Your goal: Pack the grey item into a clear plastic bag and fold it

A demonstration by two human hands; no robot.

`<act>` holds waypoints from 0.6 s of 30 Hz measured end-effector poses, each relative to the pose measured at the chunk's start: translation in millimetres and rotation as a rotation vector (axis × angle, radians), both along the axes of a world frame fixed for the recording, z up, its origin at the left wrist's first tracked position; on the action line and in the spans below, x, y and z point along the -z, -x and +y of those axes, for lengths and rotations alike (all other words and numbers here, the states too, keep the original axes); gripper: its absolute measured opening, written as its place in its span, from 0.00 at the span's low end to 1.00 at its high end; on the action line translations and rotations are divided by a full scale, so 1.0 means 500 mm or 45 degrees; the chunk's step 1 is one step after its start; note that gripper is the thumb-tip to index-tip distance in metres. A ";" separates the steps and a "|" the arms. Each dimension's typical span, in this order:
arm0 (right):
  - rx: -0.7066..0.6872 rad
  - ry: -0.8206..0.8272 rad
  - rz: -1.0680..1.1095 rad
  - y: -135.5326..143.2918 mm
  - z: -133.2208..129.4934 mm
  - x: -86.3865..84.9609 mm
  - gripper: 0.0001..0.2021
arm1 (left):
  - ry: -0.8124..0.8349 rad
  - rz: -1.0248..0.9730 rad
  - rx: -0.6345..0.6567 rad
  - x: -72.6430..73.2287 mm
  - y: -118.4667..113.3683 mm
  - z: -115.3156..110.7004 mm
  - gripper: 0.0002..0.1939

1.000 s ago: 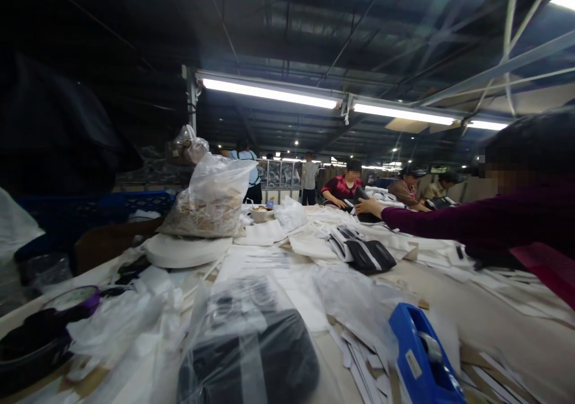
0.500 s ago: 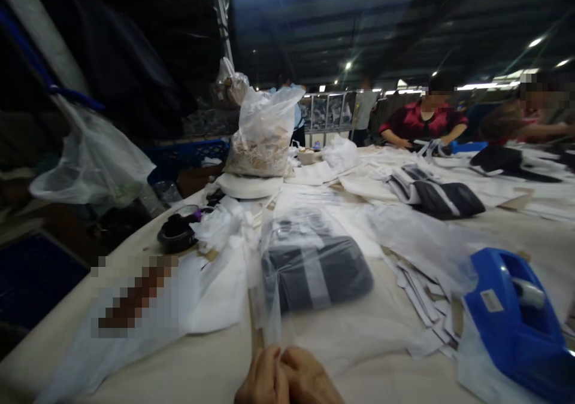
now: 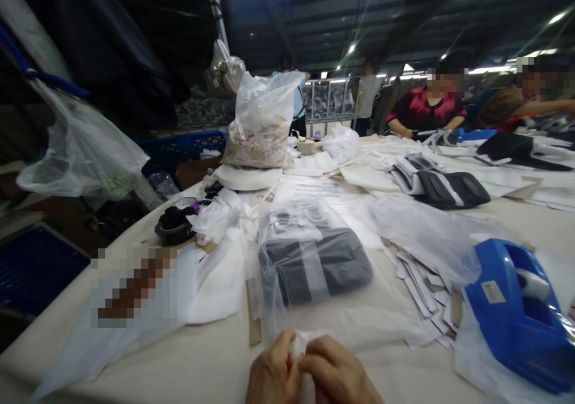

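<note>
Raised slightly into view since earlier frame, showing more of left hand (image 3: pixel 273 371) and right hand (image 3: pixel 338 369); pinching crumpled near edge of clear bag (image 3: pixel 323 323) between closed fingertips of both. Lying flat on table (image 3: pixel 211 362), just beyond hands, with dark pouch (image 3: pixel 335 266) inside. Counting two hands, one pouch, one blue dispenser (image 3: pixel 507 314) at right, one stuffed sack (image 3: pixel 265 117) behind, two people (image 3: pixel 429 108) across table
</note>
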State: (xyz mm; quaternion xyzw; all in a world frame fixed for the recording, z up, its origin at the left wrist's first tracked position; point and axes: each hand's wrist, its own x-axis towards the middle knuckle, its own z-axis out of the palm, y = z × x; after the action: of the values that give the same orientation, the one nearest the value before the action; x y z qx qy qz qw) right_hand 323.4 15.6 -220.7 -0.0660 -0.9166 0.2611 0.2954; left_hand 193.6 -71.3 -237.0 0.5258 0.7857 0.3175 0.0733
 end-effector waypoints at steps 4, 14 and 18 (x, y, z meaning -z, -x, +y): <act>0.140 0.146 -0.001 0.007 0.032 -0.054 0.19 | -0.093 -0.079 0.168 -0.005 0.006 -0.021 0.12; 0.133 -0.212 0.031 -0.017 0.006 -0.001 0.18 | -0.432 0.752 -0.100 0.022 0.005 -0.066 0.13; 0.200 -0.275 -0.012 0.001 0.004 -0.009 0.22 | -0.473 0.497 -0.193 0.012 0.000 -0.078 0.05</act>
State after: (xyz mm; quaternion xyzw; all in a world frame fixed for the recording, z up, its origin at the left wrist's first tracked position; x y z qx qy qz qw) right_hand 322.8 17.4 -216.2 -0.1064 -0.9328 0.1366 0.3160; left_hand 193.6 -110.1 -243.1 0.5210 0.7505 0.3533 -0.2012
